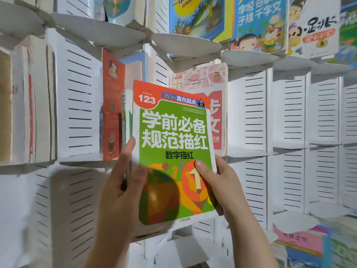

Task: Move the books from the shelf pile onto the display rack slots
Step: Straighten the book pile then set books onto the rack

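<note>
Left grip point(123, 186): pinches the left edge of the green book point(173, 132), thumb on the cover.
Right grip point(222, 184): clasps the book's lower right edge, thumb pressed on the cover.
Green book: upright between both grips, cover facing the camera, held in front of the display rack point(251, 113).
Pink book point(216, 82): standing in a slot above the right grip, partly hidden behind the green book.
Red book point(112, 113): in a slot above the left grip.
Book pile point(301, 242): below and to the right of the right grip.
</note>
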